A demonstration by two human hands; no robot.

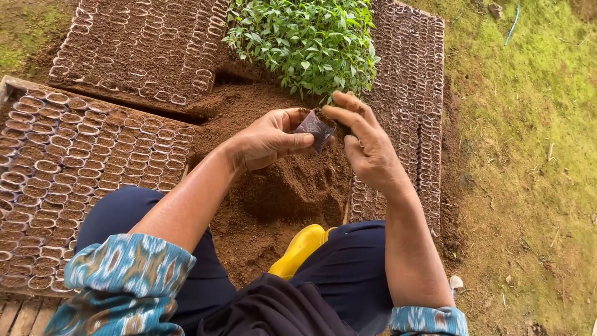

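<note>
Soil heap (280, 193), one bag (314, 129), two hands.

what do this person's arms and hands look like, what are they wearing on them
Both hands, the left hand and the right hand, are bare, with no gloves; I can make out no rings or watch. The forearms are bare too. The sleeves are pushed up near the elbows: a patterned fabric in turquoise, blue, white and brown, with the same print on both arms.

The small nursery bag (314, 129) in my grip is thin, dark, glossy plastic film. The soil heap (280, 186) looks crumbly, matt brown. My boot (298, 249) at bottom centre is smooth, shiny yellow rubber; my sleeves (127, 270) are patterned woven cloth.
</note>
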